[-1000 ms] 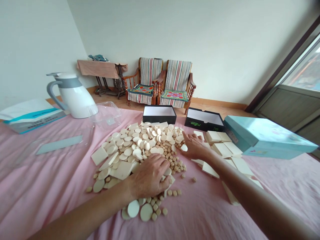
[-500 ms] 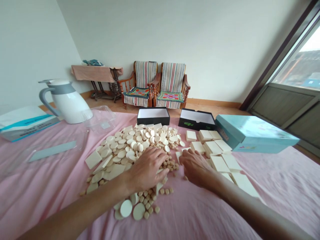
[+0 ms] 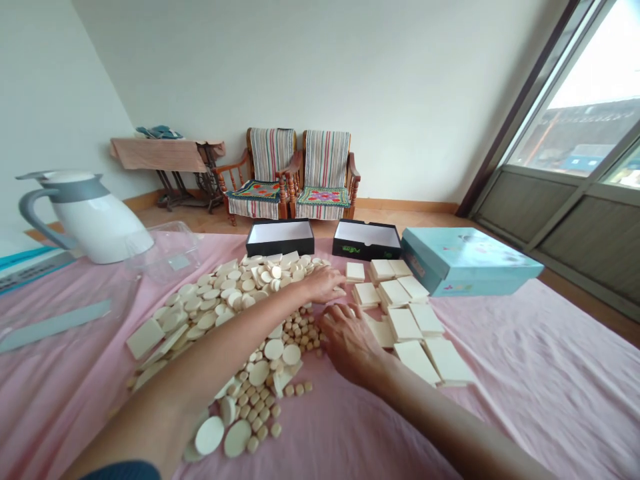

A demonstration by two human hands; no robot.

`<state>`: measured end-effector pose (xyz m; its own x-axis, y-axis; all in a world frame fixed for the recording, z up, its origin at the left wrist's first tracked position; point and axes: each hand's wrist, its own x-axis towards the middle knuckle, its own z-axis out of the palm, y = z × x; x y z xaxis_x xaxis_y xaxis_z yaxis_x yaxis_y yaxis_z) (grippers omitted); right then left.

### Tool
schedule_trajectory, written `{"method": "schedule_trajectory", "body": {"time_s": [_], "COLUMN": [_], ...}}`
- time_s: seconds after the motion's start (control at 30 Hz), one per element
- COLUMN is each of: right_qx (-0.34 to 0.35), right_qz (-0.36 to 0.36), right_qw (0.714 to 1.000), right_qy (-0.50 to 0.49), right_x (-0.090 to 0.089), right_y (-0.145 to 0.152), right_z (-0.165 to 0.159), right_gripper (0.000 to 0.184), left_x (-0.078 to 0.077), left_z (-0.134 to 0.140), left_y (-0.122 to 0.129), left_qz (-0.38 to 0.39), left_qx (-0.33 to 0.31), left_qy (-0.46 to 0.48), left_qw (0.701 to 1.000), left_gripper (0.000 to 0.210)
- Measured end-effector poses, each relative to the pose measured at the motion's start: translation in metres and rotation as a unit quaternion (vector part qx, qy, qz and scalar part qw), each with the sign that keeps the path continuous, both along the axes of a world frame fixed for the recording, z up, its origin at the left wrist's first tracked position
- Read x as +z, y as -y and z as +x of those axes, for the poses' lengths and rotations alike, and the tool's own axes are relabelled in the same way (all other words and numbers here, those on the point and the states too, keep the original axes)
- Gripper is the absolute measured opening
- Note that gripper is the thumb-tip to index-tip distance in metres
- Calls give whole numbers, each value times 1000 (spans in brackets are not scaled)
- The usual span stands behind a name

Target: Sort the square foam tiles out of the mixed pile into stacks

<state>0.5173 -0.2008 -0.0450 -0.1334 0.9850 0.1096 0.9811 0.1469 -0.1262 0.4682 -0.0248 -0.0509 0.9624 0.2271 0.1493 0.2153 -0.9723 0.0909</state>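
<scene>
Currently, the person's right fingers are bending over the near edge of the cubes (image 3: pixel 300 328); whether they are grasping anything, one cannot tell. That right hand (image 3: pixel 350 340) is pointing away and to the left, knuckles up. Just beyond it, the left hand (image 3: pixel 326 285) is lying across the pile's right side, fingers bending and pointing right; its grip is partly hidden, so one cannot tell what it is holding. Beside the right hand, squares (image 3: pixel 404 325) are lying flat in stacks, the group's long axis running from near right to far left. Discs (image 3: pixel 193 303) are spreading leftward in a heap, most lying at mixed tilts. Nearer, three cubes are forming a short row running left to right. All these are resting on a pink cloth (image 3: pixel 520 363). Farther out, two black boxes (image 3: pixel 281 248) and a blue box (image 3: pixel 493 281) are standing behind, and a jug (image 3: pixel 103 223) is standing at left.
</scene>
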Motion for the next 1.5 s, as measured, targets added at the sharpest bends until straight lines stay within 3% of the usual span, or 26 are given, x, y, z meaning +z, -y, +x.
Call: {"method": "schedule_trajectory", "body": {"time_s": [0.13,0.3,0.5,0.6,0.8,0.9,0.97,1.07,1.13,1.3,1.4,1.5], "right_qx": [16,14,19,20,29,31,32,31,35,19,7,6], "right_qz": [6,27,22,18,20,28,37,61,81,118,125,124], "right_qw": [1000,1000,1000,1000,999,999,999,998,996,993,992,992], "right_qy": [5,-2,-10,-11,-1,7,8,11,16,4,-15,-33], "right_x": [-2,-10,-8,-7,-10,-9,-7,-6,-8,-16,-18,-20], "right_y": [20,31,30,30,30,30,31,37,44,60,63,63], "right_z": [-8,-11,-9,-9,-10,-12,-14,-15,-15,-12,-8,-6], "right_gripper": [41,46,39,39,41,44,42,37,34,16,15,14], "left_x": [-5,-3,17,28,43,52,56,52,41,6,-6,-8], "left_z": [-3,-22,-45,-59,-119,-136,-129,-95,-65,-4,11,11], "left_y": [1,1,6,1,-24,-22,-13,9,25,59,69,70], "left_qz": [34,59,105,129,65,47,45,10,-79,-119,-121,-119], "left_qx": [9,1,-40,-24,36,51,62,37,31,104,144,164], "left_qy": [-29,-51,-100,-99,-95,-61,-31,-13,-1,25,35,34], "left_qw": [999,997,989,986,993,996,997,999,996,987,982,979], "left_gripper": [28,11,6,6,10,4,11,13,12,15,14,8]}}
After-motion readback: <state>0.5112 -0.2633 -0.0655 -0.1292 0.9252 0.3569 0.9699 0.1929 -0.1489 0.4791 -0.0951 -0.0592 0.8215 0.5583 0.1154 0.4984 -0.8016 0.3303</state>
